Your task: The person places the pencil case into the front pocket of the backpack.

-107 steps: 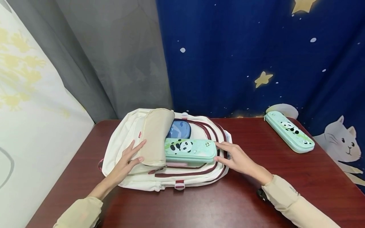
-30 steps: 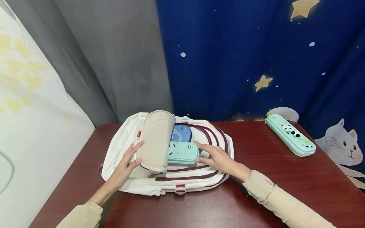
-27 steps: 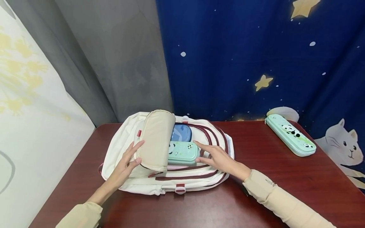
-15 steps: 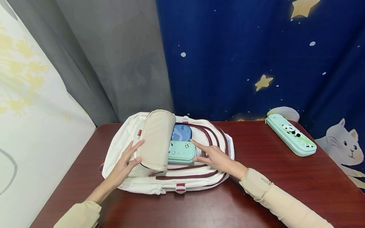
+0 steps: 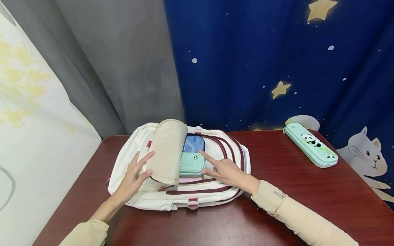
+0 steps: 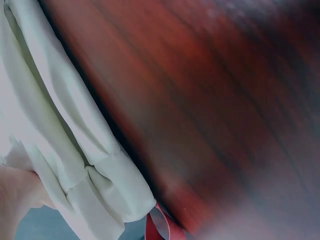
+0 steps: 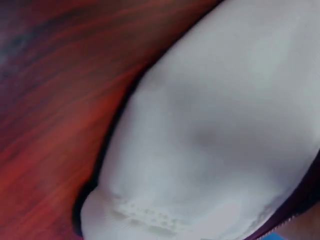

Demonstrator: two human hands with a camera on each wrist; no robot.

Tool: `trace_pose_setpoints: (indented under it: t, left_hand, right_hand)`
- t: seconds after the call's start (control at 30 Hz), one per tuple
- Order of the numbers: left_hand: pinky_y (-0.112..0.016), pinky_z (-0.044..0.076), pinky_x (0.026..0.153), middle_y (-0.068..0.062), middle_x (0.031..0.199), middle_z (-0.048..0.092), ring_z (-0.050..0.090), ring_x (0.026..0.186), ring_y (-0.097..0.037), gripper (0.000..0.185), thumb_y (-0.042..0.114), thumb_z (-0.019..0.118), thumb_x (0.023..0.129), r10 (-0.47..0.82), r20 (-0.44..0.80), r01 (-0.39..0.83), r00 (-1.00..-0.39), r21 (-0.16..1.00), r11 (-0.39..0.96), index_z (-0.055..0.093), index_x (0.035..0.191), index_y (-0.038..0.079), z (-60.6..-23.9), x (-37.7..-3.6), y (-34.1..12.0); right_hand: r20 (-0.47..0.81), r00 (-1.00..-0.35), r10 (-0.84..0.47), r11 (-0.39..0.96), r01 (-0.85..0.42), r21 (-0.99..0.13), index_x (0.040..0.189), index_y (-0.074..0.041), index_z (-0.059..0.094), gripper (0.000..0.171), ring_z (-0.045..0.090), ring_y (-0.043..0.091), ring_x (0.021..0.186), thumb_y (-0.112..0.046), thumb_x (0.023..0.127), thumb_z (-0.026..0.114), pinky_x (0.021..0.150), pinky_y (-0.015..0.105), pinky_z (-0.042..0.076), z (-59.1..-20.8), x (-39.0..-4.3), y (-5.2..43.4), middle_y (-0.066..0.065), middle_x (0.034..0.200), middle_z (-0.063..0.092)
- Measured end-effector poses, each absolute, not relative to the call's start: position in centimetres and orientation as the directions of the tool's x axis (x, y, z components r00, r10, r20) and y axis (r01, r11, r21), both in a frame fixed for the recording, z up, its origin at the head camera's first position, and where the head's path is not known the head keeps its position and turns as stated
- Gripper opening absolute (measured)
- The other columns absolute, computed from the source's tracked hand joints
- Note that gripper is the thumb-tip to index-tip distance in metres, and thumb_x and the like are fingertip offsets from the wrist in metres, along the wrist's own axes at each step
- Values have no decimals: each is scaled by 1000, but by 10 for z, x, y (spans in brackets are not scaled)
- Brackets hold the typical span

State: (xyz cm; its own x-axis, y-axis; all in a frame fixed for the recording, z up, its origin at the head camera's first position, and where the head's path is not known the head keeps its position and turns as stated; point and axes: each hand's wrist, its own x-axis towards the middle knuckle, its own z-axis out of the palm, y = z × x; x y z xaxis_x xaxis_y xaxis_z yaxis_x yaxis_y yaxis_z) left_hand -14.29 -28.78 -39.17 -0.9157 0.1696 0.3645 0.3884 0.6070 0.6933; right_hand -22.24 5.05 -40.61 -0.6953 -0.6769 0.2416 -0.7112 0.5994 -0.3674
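A white backpack with maroon trim lies flat on the table, its beige front flap folded toward the left. A mint-green panda pencil case sticks out from under the flap, its left part hidden. Beside it a blue case also lies partly under the flap. My left hand rests with spread fingers and thumb on the flap's left edge. My right hand touches the green case's right end, index finger stretched along the far corner and thumb at the near corner.
A second mint-green panda pencil case lies at the table's back right. A pink item shows below the green case in the pocket. Dark blue and grey curtains hang behind the reddish-brown table.
The right hand has moved left, and the green pencil case has slid farther under the flap. The right index finger is now more stretched out. The left hand stays on the flap.
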Motion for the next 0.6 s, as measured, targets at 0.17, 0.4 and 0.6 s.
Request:
trace_pose_setpoints:
  t: [0.17, 0.4, 0.6]
  left_hand:
    - [-73, 9, 91, -23, 151, 9, 5, 137, -41, 53, 23, 58, 91, 154, 399, 399, -904, 655, 642, 43, 141, 29, -392, -143, -288]
    - [-74, 7, 90, -20, 152, 7, 6, 136, -43, 52, 25, 58, 91, 146, 411, 399, -900, 638, 659, 43, 141, 29, -390, -142, -288]
    - [-75, 7, 88, -21, 151, 11, 8, 135, -44, 53, 24, 59, 90, 156, 425, 413, -892, 623, 664, 43, 141, 29, -390, -141, -287]
  right_hand:
    - [165, -732, -660, 661, -671, -336, 149, -37, 9, 72, 21, 7, 33, -58, 90, 45, 35, 24, 21, -405, -219, 44, -14, 40, 25]
    - [133, -772, -621, 708, -626, -328, 147, -44, 5, 72, 26, 12, 34, -65, 88, 41, 38, 29, 28, -403, -215, 38, -6, 42, 35]
    - [124, -777, -617, 724, -622, -298, 146, -45, 3, 73, 27, 13, 35, -69, 86, 38, 38, 29, 30, -404, -214, 37, -3, 43, 38]
